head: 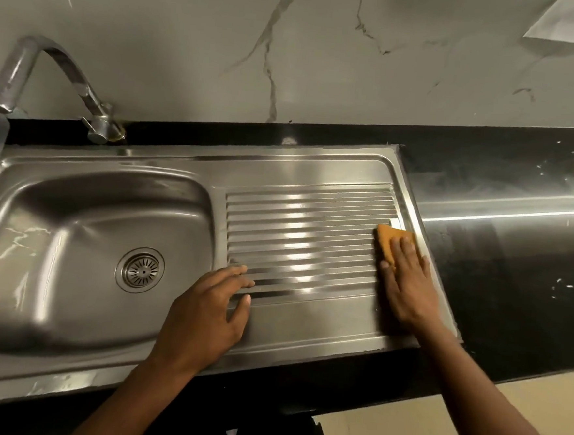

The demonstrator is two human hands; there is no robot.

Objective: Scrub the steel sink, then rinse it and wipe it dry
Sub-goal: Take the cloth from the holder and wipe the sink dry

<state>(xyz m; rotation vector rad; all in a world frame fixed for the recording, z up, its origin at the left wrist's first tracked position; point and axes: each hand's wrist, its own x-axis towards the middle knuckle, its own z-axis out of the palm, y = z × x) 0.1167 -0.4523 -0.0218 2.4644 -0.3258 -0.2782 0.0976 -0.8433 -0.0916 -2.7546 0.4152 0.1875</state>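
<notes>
Right hand (410,287): laid flat, palm down, fingers straight and close together, pressing an orange sponge (387,238). The fingers cover the sponge's near half, and the thumb lies along its left edge. No finger is seen curled under it.

Sponge: on the steel sink (316,171), at the right end of the ribbed drainboard, just inside the right rim.

Left hand (204,317): holds nothing. Fingers are relaxed and slightly spread, and the fingertips rest on the near left corner of the ribs. The thumb is set apart toward the near side.

Sink: set into a black countertop (513,267). The bowl (73,236) is on the left with a round drain strainer (140,270) in its floor, and the drainboard is on the right. Both hands are on the drainboard and well apart from each other.

A curved tap (51,65) stands at the far left behind the bowl, against a veined marble wall (190,23).
</notes>
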